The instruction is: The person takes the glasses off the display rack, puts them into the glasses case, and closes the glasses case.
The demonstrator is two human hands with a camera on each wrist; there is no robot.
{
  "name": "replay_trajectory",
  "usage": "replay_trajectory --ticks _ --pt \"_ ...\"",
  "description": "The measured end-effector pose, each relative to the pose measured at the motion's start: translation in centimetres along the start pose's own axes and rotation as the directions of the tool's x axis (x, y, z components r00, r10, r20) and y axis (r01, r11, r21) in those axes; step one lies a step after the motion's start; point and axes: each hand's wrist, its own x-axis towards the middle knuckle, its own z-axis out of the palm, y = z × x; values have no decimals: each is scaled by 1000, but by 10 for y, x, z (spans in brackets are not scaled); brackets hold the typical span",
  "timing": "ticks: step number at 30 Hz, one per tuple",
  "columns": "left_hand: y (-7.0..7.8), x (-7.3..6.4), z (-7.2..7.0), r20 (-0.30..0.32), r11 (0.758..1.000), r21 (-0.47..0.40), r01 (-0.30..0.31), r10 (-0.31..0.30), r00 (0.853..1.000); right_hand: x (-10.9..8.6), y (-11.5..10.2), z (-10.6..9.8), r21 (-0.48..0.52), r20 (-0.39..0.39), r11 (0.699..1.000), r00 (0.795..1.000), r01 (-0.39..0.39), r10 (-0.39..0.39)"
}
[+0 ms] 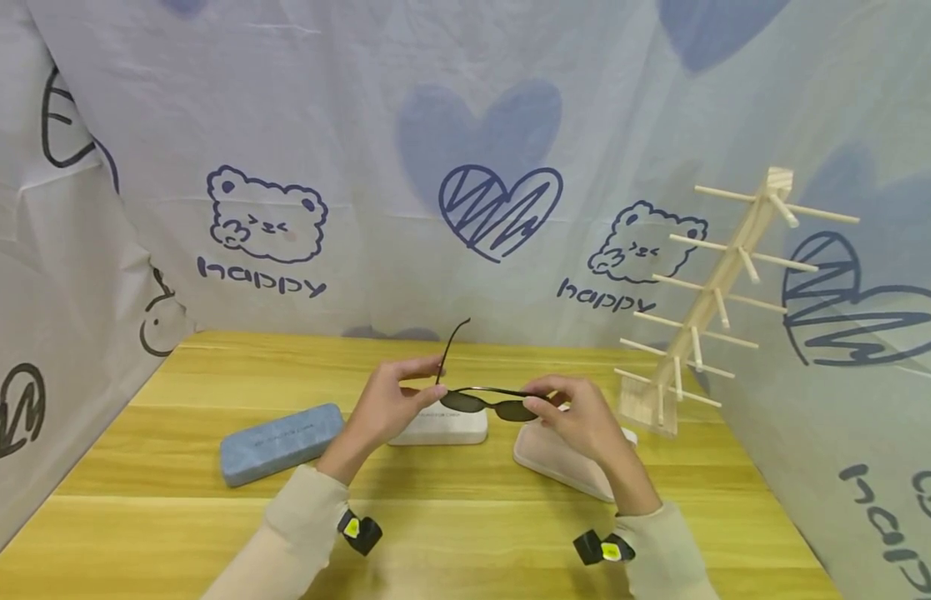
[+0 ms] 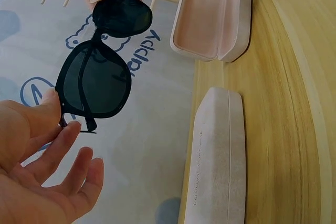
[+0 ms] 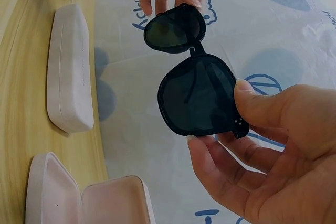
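Observation:
A pair of dark sunglasses is held up over the table between both hands. My left hand pinches the frame's left end between thumb and fingers, and one temple arm sticks up beside it. At the opposite end my right hand grips the frame by the outer edge of the lens, as the right wrist view shows with the thumb on the rim. The other temple arm runs folded behind the lenses. Below the right hand lies an open pale pink case. A closed whitish case sits behind the sunglasses.
To the left, a closed blue case lies at an angle on the wooden table. A wooden rack with several pegs stands at the back right, close behind the right hand. Printed cloth hangs around the table's back and sides.

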Motion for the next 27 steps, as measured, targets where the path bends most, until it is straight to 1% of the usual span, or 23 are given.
replay_trajectory --ticks 3,10,16,21,27 --pt "-1 -1 1 6 1000 -6 -5 5 1000 -1 0 1 -8 0 1000 1000 -4 4" --pt "-1 -2 5 29 1000 -25 11 -10 1000 -1 3 2 -37 -8 999 1000 -29 29" --pt "-1 -2 6 28 999 -31 36 -35 999 0 3 2 -51 -29 998 999 -43 42" --pt "0 -2 6 14 998 -20 61 -61 998 1 1 3 -44 -55 997 996 -66 64" --pt "0 0 8 18 999 -15 52 -52 998 2 1 4 -44 -87 994 992 -96 92"
